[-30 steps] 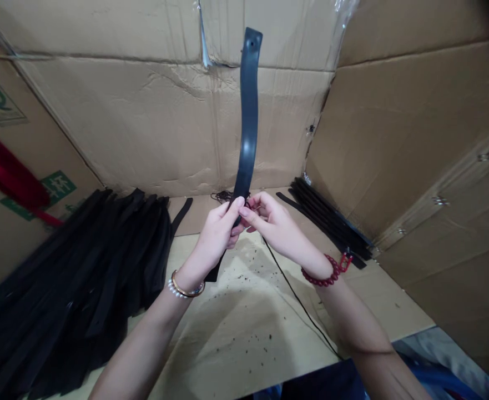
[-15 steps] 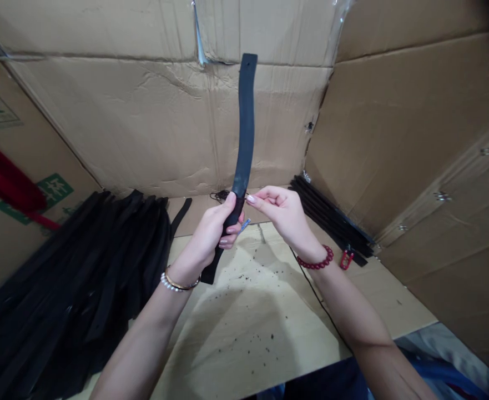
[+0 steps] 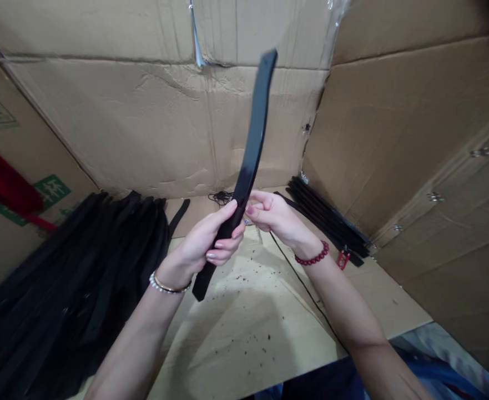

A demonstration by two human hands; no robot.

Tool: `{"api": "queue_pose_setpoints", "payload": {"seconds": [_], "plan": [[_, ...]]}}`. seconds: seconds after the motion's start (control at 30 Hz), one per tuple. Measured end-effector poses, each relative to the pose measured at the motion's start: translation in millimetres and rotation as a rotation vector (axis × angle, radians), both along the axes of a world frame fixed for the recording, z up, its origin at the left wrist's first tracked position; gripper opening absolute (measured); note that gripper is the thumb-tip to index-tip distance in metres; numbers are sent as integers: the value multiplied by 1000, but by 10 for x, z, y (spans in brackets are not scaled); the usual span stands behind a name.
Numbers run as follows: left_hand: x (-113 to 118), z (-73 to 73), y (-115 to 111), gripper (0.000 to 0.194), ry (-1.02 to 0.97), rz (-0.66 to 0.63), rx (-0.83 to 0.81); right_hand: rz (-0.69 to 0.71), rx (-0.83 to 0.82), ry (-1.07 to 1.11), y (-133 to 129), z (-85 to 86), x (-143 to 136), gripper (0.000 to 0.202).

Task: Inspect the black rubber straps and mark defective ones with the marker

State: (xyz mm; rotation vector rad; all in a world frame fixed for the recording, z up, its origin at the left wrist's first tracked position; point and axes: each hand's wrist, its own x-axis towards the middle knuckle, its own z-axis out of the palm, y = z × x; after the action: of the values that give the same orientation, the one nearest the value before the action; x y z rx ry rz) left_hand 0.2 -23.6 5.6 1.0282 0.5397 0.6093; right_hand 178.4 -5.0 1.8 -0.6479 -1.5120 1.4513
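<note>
A long black strap (image 3: 257,130) rises at a slant to the right, slightly bowed, its lower end jutting out below my left hand (image 3: 213,230). That hand is closed around the strap's lower part, thumb on its face. Beside the strap's right edge, my right hand (image 3: 275,219) is pinched shut on a thin black cord (image 3: 296,272), which trails down under the forearm. The fingertips hide the cord's end, and I cannot tell whether it touches the strap. Something small and blue (image 3: 247,221) shows between the hands.
A large heap of black straps (image 3: 73,294) covers the left side. More straps (image 3: 327,219) lie at the back right, beside a small red tool (image 3: 343,259). Tangled black cord (image 3: 220,198) lies at the back. Cardboard walls (image 3: 144,122) enclose the crumb-strewn table (image 3: 244,311).
The strap has tilted, its top leaning right and its lower end moving left. My right hand has shifted slightly down, still pinching close to the strap.
</note>
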Motion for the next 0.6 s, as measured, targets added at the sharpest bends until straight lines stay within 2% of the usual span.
{"api": "queue_pose_setpoints", "payload": {"seconds": [0.07,0.1,0.17,0.2,0.27,0.33,0.4,0.5,0.6], "plan": [[-27,-35,39,57,-67,-235,-115,110,-6,22,9,-61,-46,52],[-25,-51,52,59,-101,-305,-143,121,-2,38,9,-88,-71,51],[6,-67,53,62,-122,-322,-122,78,9,80,2,-119,-109,46],[28,-65,44,65,-103,-267,-79,35,19,98,-3,-119,-118,44],[68,-45,19,69,-29,-38,63,-75,54,104,-11,-95,-113,40],[88,-23,6,61,73,227,248,-207,102,89,-8,-60,-94,39],[96,-20,17,47,166,409,411,-280,156,67,6,-41,-84,40],[116,-58,61,40,206,558,516,-258,257,0,24,-59,-96,41],[137,-93,82,41,144,608,464,-274,325,-99,16,-89,-96,39]]}}
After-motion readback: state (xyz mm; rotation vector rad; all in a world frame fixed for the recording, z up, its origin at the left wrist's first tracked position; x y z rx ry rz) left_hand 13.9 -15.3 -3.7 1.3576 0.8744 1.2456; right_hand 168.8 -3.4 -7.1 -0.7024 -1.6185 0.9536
